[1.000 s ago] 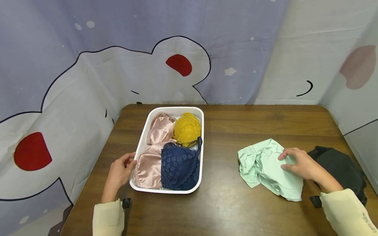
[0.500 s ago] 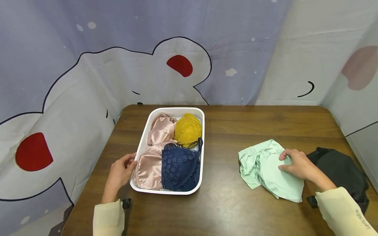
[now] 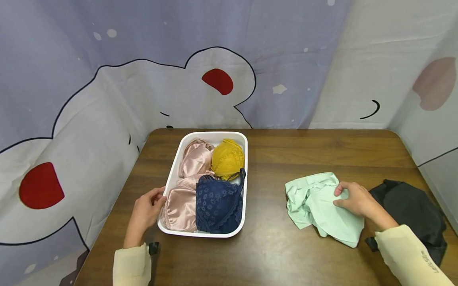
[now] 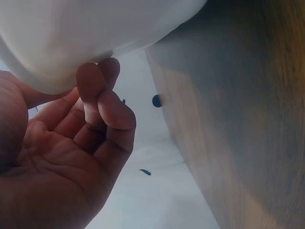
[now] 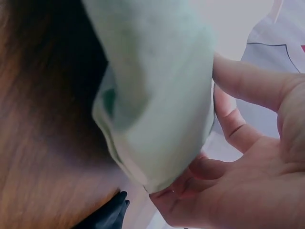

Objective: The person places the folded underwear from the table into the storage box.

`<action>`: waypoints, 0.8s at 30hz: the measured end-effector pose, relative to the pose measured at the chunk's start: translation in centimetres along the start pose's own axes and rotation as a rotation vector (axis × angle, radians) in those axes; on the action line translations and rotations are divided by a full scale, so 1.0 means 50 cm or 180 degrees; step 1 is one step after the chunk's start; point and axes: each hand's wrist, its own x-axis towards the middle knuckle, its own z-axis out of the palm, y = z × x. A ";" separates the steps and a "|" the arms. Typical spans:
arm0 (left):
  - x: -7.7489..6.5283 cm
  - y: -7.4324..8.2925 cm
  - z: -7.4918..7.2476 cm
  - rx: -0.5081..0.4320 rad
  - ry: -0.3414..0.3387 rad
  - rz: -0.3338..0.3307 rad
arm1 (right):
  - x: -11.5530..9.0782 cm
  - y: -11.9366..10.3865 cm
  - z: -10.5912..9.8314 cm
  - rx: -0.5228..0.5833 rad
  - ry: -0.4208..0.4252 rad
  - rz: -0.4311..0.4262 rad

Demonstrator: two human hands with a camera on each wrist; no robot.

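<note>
On the left stands a white plastic tray (image 3: 204, 234) holding a pink satin bra (image 3: 180, 208), a yellow lace bra (image 3: 228, 159) and a navy lace bra (image 3: 216, 202). My left hand (image 3: 144, 208) grips the tray's left rim; its curled fingers (image 4: 116, 112) press under the edge in the left wrist view. At right, my right hand (image 3: 359, 201) pinches a crumpled mint-green garment (image 3: 323, 208) between thumb and fingers. The smooth cloth (image 5: 157, 109) bulges toward the camera in the right wrist view, hiding some fingertips. Part of the garment rests on the table.
A black garment (image 3: 409, 214) lies at the right edge of the brown wooden table (image 3: 272, 190), partly behind my right forearm. A printed curtain (image 3: 279, 59) closes off the table's back and sides.
My right hand has shifted slightly left, drawing the mint-green garment along and changing its folds. The left hand and the tray have stayed in place.
</note>
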 end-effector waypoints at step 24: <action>-0.001 -0.001 0.000 -0.0036 0.0000 0.0016 | -0.022 -0.032 -0.002 0.0326 0.1035 -0.0254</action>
